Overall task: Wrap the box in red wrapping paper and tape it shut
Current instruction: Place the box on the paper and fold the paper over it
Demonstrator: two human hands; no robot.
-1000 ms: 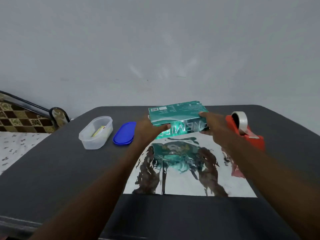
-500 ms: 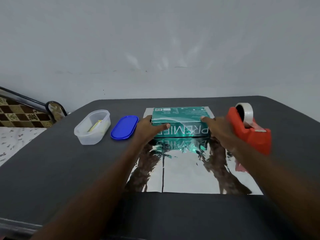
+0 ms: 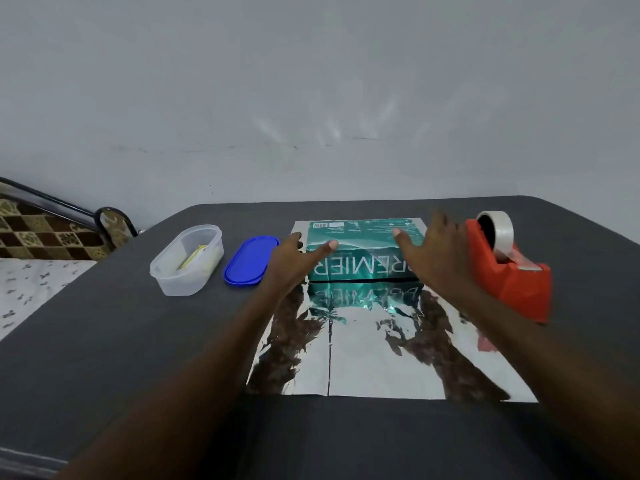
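Observation:
A teal box point(image 3: 363, 251) printed "PREMIER" lies flat at the far end of a shiny silver sheet of wrapping paper point(image 3: 377, 355), silver side up, on the dark table point(image 3: 138, 341). My left hand point(image 3: 294, 258) is at the box's left end, thumb stretched over its top edge. My right hand point(image 3: 433, 251) hovers at the right end with fingers spread and relaxed. Neither hand grips the box. An orange tape dispenser point(image 3: 509, 275) with a roll of clear tape point(image 3: 498, 230) stands just right of my right hand.
A clear plastic tub point(image 3: 187, 258) with small items inside sits at the left, its blue lid point(image 3: 251, 259) beside it. A pale wall rises behind the table. A patterned bed with a dark rail point(image 3: 52, 230) lies at the far left.
The box came down from the air onto the far end of the sheet. Both hands then loosened their hold and now have spread fingers at its ends.

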